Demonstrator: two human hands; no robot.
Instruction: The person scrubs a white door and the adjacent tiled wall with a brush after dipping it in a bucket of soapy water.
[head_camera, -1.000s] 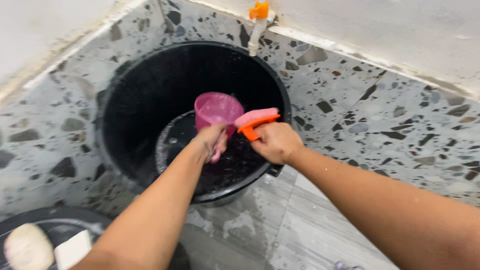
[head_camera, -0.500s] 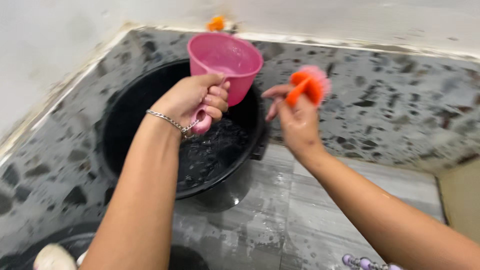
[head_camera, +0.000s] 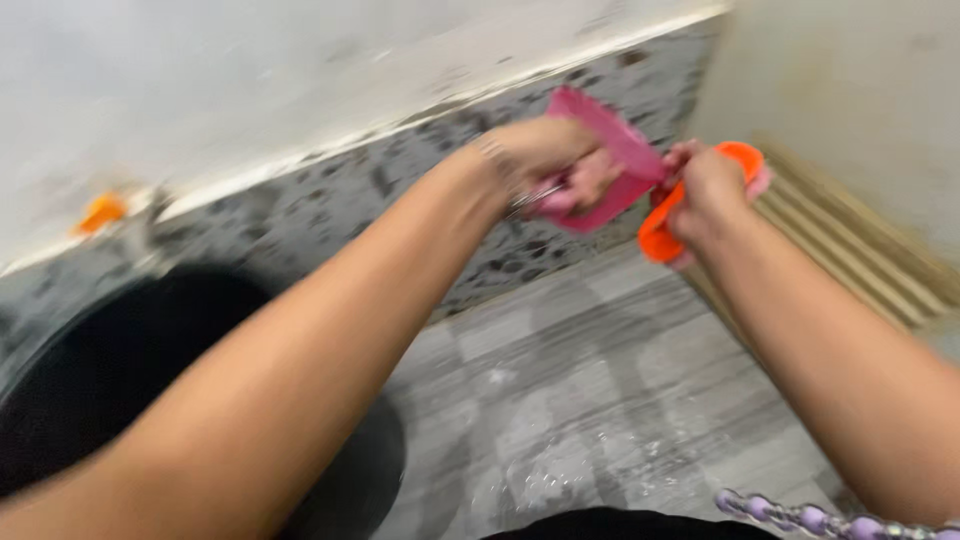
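Pink scoop (head_camera: 610, 160) gripped in left hand (head_camera: 545, 160), tilted beside orange brush (head_camera: 665, 225) clenched in right hand (head_camera: 710, 190), both right of black bucket (head_camera: 60, 400); rinse looks underway, unfinished.

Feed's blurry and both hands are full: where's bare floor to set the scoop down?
Free: the wet grey floor between the black bucket and the right arm. Crowded: up by the wall, where left hand with pink scoop meets right hand with orange brush.
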